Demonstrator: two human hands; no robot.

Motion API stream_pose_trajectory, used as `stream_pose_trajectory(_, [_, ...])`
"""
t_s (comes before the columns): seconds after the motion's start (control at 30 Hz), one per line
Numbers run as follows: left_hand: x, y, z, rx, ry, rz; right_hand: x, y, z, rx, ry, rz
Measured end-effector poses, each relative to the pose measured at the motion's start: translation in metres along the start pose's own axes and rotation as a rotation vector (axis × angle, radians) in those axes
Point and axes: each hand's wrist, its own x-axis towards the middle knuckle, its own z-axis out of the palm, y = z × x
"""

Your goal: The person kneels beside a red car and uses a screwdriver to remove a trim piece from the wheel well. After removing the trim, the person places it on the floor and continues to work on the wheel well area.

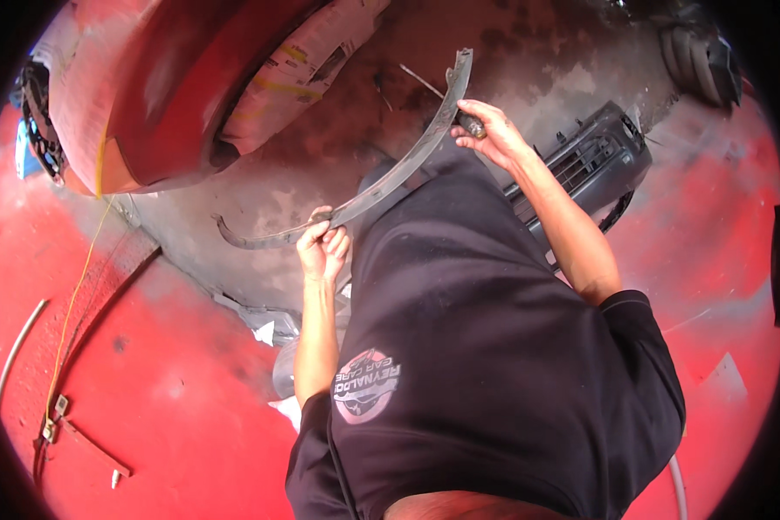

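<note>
A long, curved grey trim strip (399,173), shaped like a wheel-arch moulding, is held up before me. My left hand (323,247) pinches it toward its lower left end, fingers closed round its edge. Near the upper right end is my right hand (491,134), closed round the dark handle of a screwdriver (472,126). The screwdriver's thin shaft crosses the strip and points up and left beyond it. Fingers of my right hand also seem to touch the strip, though their exact hold on it is partly hidden.
A red car body (173,87) with masking paper (299,74) stands at the upper left. To the right, a dark bumper (581,165) lies on the floor. A black ribbed part (702,65) sits farther off. A yellow cord (80,290) and a hose (19,347) run along the left.
</note>
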Motion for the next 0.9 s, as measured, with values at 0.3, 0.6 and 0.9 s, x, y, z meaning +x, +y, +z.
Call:
stream_pose_trajectory(0.3, [-0.013,0.02,-0.02,-0.116,0.007,0.07,-0.003,0.02,0.039,0.078,-0.155,-0.017])
stream_pose_trajectory(0.6, [-0.015,0.02,-0.012,-0.085,-0.062,0.094,-0.006,0.013,0.047,0.075,-0.187,0.001])
stream_pose_trajectory(0.9, [-0.022,0.016,-0.006,-0.003,-0.04,0.132,-0.008,0.033,0.054,0.047,-0.214,0.1])
